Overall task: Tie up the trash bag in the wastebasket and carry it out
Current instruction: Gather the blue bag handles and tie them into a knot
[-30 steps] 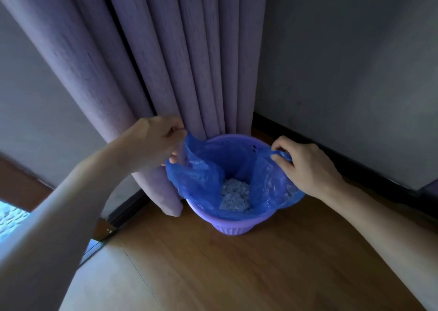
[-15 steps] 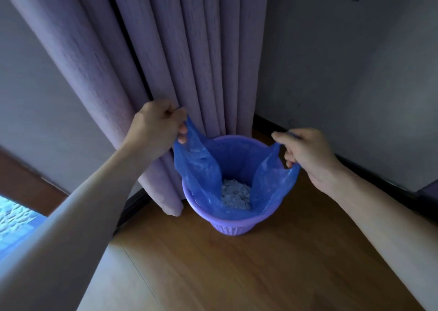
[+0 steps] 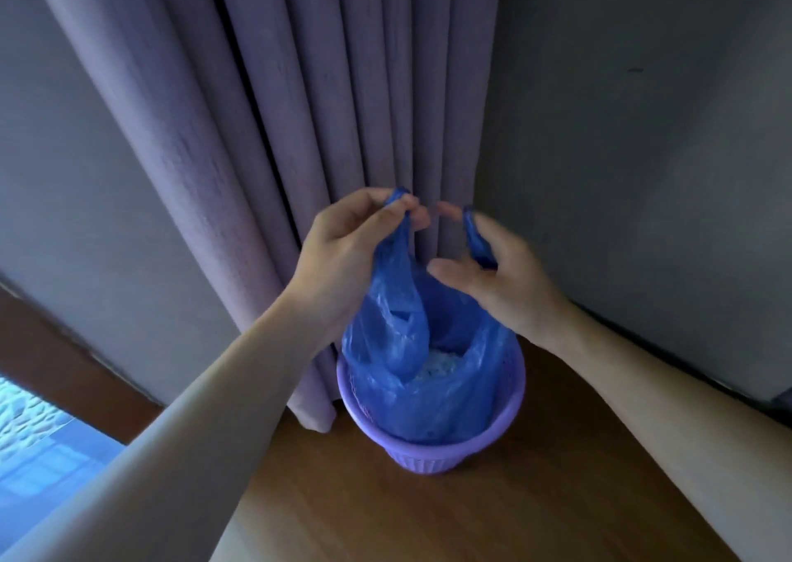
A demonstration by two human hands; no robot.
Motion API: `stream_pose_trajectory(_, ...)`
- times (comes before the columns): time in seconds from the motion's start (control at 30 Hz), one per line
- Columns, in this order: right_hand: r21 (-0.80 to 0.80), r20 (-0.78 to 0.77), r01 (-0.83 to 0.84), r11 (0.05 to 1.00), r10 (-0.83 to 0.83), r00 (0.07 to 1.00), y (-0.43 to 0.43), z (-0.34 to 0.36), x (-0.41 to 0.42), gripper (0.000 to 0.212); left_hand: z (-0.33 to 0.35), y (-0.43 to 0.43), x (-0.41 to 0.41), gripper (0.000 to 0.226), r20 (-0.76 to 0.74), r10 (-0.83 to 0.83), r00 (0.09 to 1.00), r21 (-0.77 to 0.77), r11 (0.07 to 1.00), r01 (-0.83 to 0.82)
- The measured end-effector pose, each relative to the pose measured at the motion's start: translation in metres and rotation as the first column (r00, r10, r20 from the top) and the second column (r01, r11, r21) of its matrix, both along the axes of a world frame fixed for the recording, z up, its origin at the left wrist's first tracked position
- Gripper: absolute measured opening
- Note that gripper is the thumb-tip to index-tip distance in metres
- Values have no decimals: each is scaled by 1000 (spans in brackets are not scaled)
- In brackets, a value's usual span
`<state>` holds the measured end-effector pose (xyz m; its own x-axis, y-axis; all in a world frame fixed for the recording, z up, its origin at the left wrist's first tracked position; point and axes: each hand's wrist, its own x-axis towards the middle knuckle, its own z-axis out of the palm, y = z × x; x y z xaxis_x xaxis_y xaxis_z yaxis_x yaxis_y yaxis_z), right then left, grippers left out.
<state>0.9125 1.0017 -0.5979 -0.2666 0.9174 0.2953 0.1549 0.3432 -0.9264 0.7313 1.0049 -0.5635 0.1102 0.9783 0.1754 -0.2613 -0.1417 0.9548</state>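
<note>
A blue plastic trash bag (image 3: 433, 394) sits in a purple wastebasket (image 3: 428, 454) on the wooden floor in the corner. White scraps show at the bag's bottom. My left hand (image 3: 343, 261) pinches the bag's left handle and holds it stretched up above the basket. My right hand (image 3: 501, 278) has the right handle looped over its fingers at the same height. The two hands are close together, fingertips almost touching, over the basket's mouth.
A purple curtain (image 3: 300, 132) hangs right behind and to the left of the basket, its hem touching the floor. A grey wall (image 3: 643, 175) with a dark baseboard runs along the right. Wooden floor (image 3: 471, 518) spreads in front.
Both hands have lifted the bag's handles off the basket rim and brought them up and inward, from wide apart to nearly touching above the basket.
</note>
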Motion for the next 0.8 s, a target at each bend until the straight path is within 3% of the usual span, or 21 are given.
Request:
stream_pose_trajectory(0.1,-56,73,-108,993,112,991,4,6,-25,45,2,-1,5,12,143,-11,990,-68,997,21)
stream_pose_trajectory(0.2,-80,49,-13,997,17,999,18,4,-38,29,-1,1,-4,13,148,-5,989,-68,998,16)
stream_pose_trajectory(0.27,-170,12,-19,985,22,1000,24,2,-41,34,-3,2,-14,13,155,-7,988,-69,997,18)
stream_pose_trajectory(0.33,-225,-5,-37,974,37,999,22,-4,-43,23,-9,2,-22,16,149,0,989,-101,995,15)
stream_pose_trajectory(0.4,-241,-37,-30,970,22,999,18,-11,-45,18,-19,3,-29,27,91,-16,996,-106,994,26)
stream_pose_trajectory(0.47,-261,-75,-38,965,19,997,14,-15,-45,21,-32,3,-37,43,-75,-65,995,-58,997,60)
stream_pose_trajectory(0.53,-290,-137,-55,956,16,990,14,-14,-42,24,-43,2,-39,61,-328,-146,933,0,988,154)
stream_pose_trajectory(0.6,-294,-204,-64,954,3,979,15,-9,-39,27,-59,1,-32,70,-425,-254,869,-55,965,255)
stream_pose_trajectory(0.73,-228,-218,38,973,-89,972,13,1,-35,18,-94,0,-4,20,-515,-192,836,-162,979,125)
stream_pose_trajectory(0.8,-252,-228,100,963,-160,960,17,-2,-29,16,-101,-1,8,14,-450,-105,887,-233,972,-3)
